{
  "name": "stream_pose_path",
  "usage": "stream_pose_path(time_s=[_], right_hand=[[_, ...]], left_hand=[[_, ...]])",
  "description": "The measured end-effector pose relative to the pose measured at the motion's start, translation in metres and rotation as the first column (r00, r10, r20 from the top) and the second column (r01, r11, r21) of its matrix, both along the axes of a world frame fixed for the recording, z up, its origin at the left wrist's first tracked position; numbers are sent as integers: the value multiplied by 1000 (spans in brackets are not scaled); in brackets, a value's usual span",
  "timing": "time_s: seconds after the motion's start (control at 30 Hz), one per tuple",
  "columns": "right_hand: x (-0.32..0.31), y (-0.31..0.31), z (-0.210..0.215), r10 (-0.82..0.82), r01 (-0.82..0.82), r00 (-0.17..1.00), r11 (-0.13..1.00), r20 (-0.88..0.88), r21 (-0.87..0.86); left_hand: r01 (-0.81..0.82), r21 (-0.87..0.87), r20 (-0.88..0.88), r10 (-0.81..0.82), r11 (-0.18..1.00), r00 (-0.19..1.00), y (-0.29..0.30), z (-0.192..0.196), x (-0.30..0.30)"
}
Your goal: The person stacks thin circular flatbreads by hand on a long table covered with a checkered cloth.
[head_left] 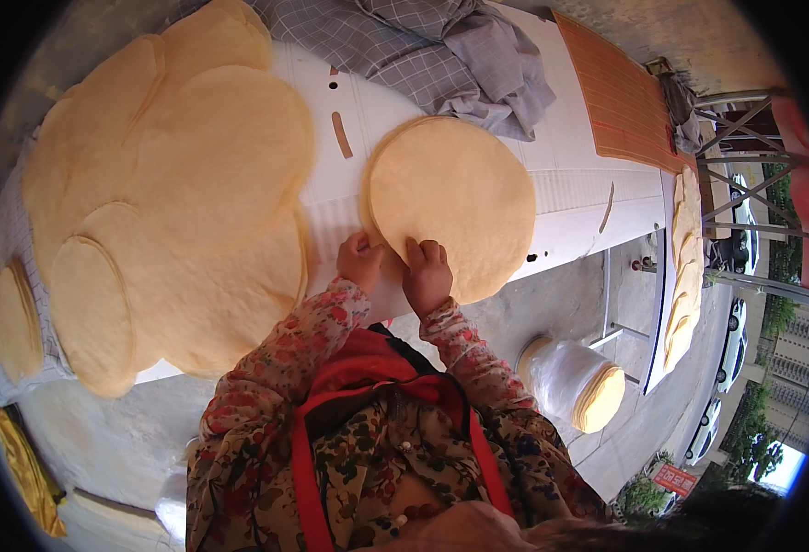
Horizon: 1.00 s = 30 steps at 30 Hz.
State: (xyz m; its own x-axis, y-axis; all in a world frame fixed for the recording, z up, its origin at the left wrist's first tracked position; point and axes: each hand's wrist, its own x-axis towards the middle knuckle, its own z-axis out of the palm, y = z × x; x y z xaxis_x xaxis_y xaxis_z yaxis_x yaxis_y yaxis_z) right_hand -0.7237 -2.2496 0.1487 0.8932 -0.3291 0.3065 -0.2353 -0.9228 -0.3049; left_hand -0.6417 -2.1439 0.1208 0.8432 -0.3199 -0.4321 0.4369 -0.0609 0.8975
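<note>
A stack of large, thin, round pale-yellow flatbreads [460, 193] lies on the white table in front of me, its layers slightly offset along the left edge. My right hand [429, 274] is at the stack's near left edge, fingers curled and pinching the rim of a flatbread. Just left of it, my left hand [360, 261] is closed, fingertips bent in beside the same edge; what they hold is hidden. To the left spreads a wide, overlapping pile of more flatbreads [220, 156], some hanging past the table's near edge.
Grey checked cloth [423, 55] is bunched at the table's far side, with an orange-brown slatted mat [621, 92] to its right. A plastic-wrapped flatbread stack [570, 382] stands below the table. Another table [660, 304] with flatbreads, a metal frame and parked cars lie right.
</note>
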Motion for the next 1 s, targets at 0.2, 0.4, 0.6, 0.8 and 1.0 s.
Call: stream_pose_path(time_s=[0.2, 0.4, 0.6, 0.8, 1.0], right_hand=[[10, 1, 15, -51, 54, 998, 995, -41, 80], [11, -21, 69, -85, 83, 996, 990, 12, 111], [15, 22, -12, -56, 54, 998, 985, 8, 161], [-2, 17, -1, 65, -45, 994, 973, -84, 224], [-90, -48, 5, -239, 177, 957, 928, 162, 327]], left_hand=[[-17, 78, -109, 26, 997, 994, -4, -11, 1], [-138, 0, -292, 132, 990, 947, -6, -7, 1], [-106, 46, -247, 114, 993, 962, -2, -18, 5], [-62, 12, -234, 64, 998, 970, 12, -16, 5], [-64, 239, 466, -57, 969, 883, -7, -31, 8]])
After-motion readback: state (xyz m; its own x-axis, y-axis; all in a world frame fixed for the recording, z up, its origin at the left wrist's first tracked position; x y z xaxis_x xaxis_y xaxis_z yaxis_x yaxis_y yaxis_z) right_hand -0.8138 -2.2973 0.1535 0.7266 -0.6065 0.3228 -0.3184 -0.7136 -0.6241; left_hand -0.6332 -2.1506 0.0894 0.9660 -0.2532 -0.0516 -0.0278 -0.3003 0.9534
